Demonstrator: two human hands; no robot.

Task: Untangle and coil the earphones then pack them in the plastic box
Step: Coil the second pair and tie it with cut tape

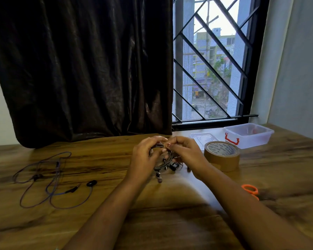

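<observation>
Gripping coiled earphones (163, 160), both hands (144, 156) (187, 152), scissors (249, 189) half-hidden

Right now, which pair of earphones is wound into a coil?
The dark earphones gripped by the left hand and right hand, wound into loops; the purple earphones lie loose, untouched.

The place appears to be a room in a home, probably on an upper floor. A wooden table (98, 222) stands against a window (222, 24) with a black diagonal grille (213, 55), and a dark curtain (79, 69) covers the left part. Outside, blurred buildings (215, 44) and a street (202, 107) lie below. Tape (222, 156), scissors (250, 190) and a plastic box (249, 136) sit at the right.
</observation>
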